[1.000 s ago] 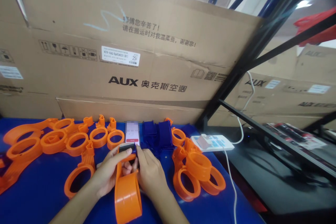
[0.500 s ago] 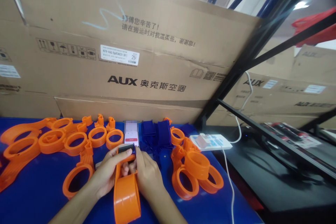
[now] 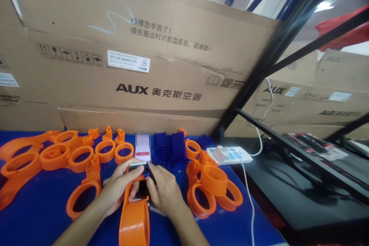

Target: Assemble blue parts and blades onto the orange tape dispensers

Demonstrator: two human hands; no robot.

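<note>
An orange plastic tape dispenser [image 3: 134, 221] with a wide ring hangs toward me, held in front of my body. My left hand [image 3: 119, 188] is closed round its upper end, thumb lying over a dark, shiny strip [image 3: 137, 165] there. My right hand [image 3: 165, 189] is closed at the right side of that end, its fingertips pressed on a small blue piece [image 3: 147, 170]. Exactly how the blue piece joins the dispenser is hidden by my fingers. Just beyond my hands lies a phone [image 3: 143, 152] with a lit screen.
Several orange dispensers [image 3: 81, 158] are spread on the blue table [image 3: 37, 207] at left, with more [image 3: 213, 180] at right. Blue pieces [image 3: 178, 148] are piled behind my hands. A white power strip [image 3: 242, 154] trails cables. A large carton [image 3: 173, 69] and dark rack beams [image 3: 261, 70] stand behind.
The dispenser's ring has swung slightly left and down. My right thumb and fingers have spread apart a little around the blue piece, and the dark strip now catches light. The view has shifted slightly.
</note>
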